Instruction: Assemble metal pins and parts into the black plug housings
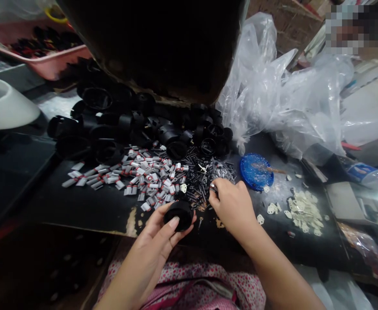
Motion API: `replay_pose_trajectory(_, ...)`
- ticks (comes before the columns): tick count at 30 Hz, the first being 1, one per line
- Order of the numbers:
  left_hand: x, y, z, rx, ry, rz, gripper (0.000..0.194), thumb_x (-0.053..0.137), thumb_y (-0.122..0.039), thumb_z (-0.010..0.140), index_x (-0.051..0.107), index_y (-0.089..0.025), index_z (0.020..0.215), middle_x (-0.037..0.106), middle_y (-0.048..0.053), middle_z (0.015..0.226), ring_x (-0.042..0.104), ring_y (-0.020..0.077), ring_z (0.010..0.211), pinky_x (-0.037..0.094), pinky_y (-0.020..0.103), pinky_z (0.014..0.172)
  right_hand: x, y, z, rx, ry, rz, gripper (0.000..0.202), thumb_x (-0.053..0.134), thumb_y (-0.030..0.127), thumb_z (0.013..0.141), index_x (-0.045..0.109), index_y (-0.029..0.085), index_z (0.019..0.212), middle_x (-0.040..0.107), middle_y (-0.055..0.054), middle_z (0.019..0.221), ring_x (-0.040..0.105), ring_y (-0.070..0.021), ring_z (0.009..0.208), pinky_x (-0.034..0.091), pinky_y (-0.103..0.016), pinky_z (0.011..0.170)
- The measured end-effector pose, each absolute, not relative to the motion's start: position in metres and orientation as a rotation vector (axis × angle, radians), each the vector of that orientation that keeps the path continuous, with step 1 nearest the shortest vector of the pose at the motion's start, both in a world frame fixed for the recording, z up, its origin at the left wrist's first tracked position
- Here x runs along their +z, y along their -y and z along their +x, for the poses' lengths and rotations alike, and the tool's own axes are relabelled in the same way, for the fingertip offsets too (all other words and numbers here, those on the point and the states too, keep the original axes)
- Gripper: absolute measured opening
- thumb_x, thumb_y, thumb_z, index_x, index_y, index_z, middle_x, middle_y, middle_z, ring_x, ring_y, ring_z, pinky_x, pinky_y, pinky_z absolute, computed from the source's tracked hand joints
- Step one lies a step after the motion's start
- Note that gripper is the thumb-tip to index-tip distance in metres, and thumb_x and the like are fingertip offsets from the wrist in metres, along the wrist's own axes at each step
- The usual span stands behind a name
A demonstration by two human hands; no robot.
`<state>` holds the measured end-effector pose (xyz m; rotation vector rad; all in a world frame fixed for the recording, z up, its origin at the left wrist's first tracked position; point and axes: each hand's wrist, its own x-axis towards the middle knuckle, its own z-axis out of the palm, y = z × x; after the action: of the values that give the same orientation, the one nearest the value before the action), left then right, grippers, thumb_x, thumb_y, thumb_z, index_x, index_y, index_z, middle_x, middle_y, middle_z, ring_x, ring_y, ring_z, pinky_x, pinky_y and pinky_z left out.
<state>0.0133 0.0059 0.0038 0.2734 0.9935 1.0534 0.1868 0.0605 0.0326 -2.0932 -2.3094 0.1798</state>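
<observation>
In my left hand (159,241) is a round black plastic housing (179,215), its hollow side facing me and my thumb on the rim. My right hand (232,209) reaches into the small parts with thumb and forefinger pinched together. Something tiny and shiny shows at those fingertips, too small to name. Under and beyond them lie dark springs (192,174) and a heap of small grey pins (223,170). Left of these spreads a pile of grey plastic pieces with red bands (153,178).
More black housings (107,142) are heaped behind the parts. A blue lid (256,172) with a stick across it lies right of my hand, near pale flat tabs (305,211). Plastic bags (282,99) and a pink tub (59,64) stand farther back. A large dark object (156,47) overhangs the table.
</observation>
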Motion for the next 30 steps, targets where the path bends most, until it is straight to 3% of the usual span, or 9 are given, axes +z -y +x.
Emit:
replay_pose_trajectory(7,0.008,-0.008,0.016,1.096,-0.977,0.184,0.028,0.075,-0.029,0.082,0.066,-0.024,0.108,0.076,0.009,0.111,0.070,0.0222,0.108,0.056,0.029,0.095,0.043,-0.060,0.186,0.257,2.325,-2.032,0.013,0.054,0.019,0.092,0.065,0.015,0.088,0.073,-0.006,0.085,0.065,-0.0194,0.077,0.034,-0.033,0.074)
replay_pose_trajectory(10,0.010,-0.010,0.018,1.095,-0.909,0.145,0.024,0.073,-0.029,0.084,0.067,-0.022,0.106,0.075,0.010,0.112,0.067,0.0238,0.114,0.054,0.032,0.098,0.048,-0.044,0.180,0.568,2.207,-1.852,0.007,0.060,0.021,0.090,0.067,0.021,0.091,0.072,0.003,0.078,0.062,-0.0140,0.071,0.037,-0.028,0.073)
replay_pose_trajectory(13,0.009,-0.010,0.020,1.072,-0.887,0.159,0.023,0.072,-0.029,0.085,0.069,-0.022,0.106,0.074,0.008,0.113,0.068,0.0221,0.109,0.056,0.031,0.095,0.046,-0.026,0.174,0.788,2.006,-1.656,0.011,0.063,0.015,0.087,0.068,0.022,0.093,0.073,0.004,0.081,0.062,-0.0131,0.072,0.039,-0.026,0.073)
replay_pose_trajectory(17,0.008,-0.008,0.021,1.090,-0.970,0.214,0.025,0.073,-0.029,0.084,0.069,-0.023,0.108,0.074,0.006,0.111,0.068,0.0207,0.106,0.056,0.031,0.094,0.038,-0.020,0.176,0.666,2.004,-1.655,0.012,0.059,0.017,0.092,0.068,0.021,0.099,0.075,0.001,0.095,0.064,-0.0155,0.083,0.039,-0.028,0.077)
replay_pose_trajectory(23,0.011,-0.012,0.023,1.181,-0.954,0.147,0.022,0.070,-0.025,0.086,0.068,-0.023,0.107,0.074,0.006,0.112,0.068,0.0223,0.108,0.056,0.036,0.097,0.034,-0.045,0.177,0.210,2.315,-2.027,0.019,0.050,0.022,0.097,0.063,0.017,0.086,0.072,-0.006,0.087,0.064,-0.0207,0.078,0.032,-0.034,0.074)
replay_pose_trajectory(30,0.010,-0.018,0.026,1.234,-0.924,0.178,0.016,0.066,-0.026,0.089,0.068,-0.021,0.105,0.074,0.007,0.112,0.067,0.0223,0.111,0.052,0.038,0.102,0.043,-0.053,0.168,0.216,2.384,-2.097,0.019,0.047,0.025,0.096,0.063,0.018,0.088,0.072,-0.006,0.089,0.066,-0.0227,0.081,0.035,-0.037,0.075)
